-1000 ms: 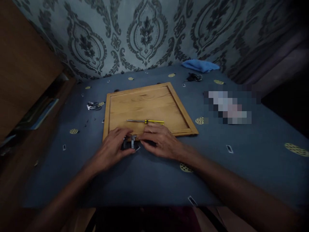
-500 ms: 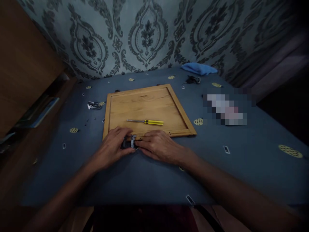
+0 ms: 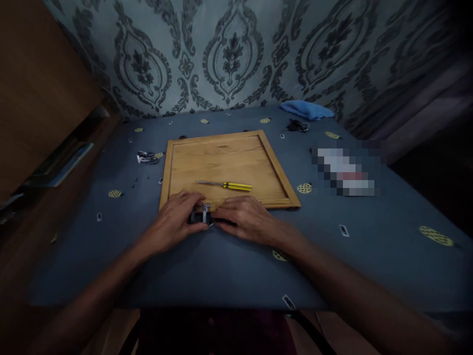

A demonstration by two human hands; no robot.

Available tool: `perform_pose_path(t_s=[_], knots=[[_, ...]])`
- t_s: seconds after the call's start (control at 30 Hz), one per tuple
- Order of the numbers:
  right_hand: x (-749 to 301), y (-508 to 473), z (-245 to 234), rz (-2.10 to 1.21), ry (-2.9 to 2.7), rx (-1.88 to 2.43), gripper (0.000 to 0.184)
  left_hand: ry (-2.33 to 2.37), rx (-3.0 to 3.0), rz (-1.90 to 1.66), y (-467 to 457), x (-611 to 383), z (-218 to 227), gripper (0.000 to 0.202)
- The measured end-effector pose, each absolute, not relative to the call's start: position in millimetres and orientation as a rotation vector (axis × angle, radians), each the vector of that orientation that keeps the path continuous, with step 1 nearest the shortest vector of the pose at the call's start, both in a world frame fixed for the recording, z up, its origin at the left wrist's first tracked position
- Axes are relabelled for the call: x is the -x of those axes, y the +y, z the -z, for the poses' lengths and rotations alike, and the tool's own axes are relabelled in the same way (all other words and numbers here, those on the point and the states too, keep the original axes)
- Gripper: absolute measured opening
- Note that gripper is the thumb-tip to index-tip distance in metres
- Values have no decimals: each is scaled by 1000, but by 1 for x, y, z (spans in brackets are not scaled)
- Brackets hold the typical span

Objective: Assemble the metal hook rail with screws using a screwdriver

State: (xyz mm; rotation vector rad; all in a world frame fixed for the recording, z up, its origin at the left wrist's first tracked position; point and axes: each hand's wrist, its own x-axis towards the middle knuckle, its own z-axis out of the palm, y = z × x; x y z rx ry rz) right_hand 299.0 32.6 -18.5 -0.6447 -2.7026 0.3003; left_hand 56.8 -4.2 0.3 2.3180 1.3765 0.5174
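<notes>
At the near edge of a framed wooden panel [image 3: 221, 155] sits a small dark metal fitting with a grey metal arm [image 3: 205, 212]; its exact kind is hard to make out. My left hand [image 3: 176, 217] grips its left side, thumb in front and fingers over the panel's edge. From the right, my right hand [image 3: 246, 217] presses closed fingertips against the same fitting, with something dark under its fingers. On the panel, just beyond both hands, lies a screwdriver with a yellow and black handle [image 3: 237, 187]. Parts of the fitting are covered by my fingers.
Left of the panel lie a shiny metal piece [image 3: 147, 158] and several tiny screws [image 3: 136, 179]. Behind it on the right are a dark metal piece [image 3: 296, 125] and a blue cloth [image 3: 308, 109]. A blurred-out item [image 3: 345, 172] lies farther right. A wooden cabinet [image 3: 44, 84] stands at left.
The whole view has shifted slightly. Both hands stay at the fitting by the panel's edge, with hardly any visible movement. The screwdriver lies as before.
</notes>
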Motion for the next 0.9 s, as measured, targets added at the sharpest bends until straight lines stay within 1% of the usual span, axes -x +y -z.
perform_pose_path(t_s=[0.17,0.33,0.53,0.63,0.73,0.9], knots=[[-300,33,13,-338,-2794,661,8,1383,-2320,-494,-4,-57,-1,45],[-300,32,13,-364,-2794,673,6,1378,-2344,-526,-5,-57,1,48],[-296,27,12,-307,-2761,634,8,1372,-2351,-501,-5,-58,0,45],[-294,24,10,-311,-2768,650,11,1371,-2335,-485,-4,-59,-2,48],[-294,22,9,-341,-2773,676,5,1368,-2324,-475,-4,-59,-3,49],[-295,21,10,-366,-2788,712,6,1359,-2335,-543,-6,-58,2,51]])
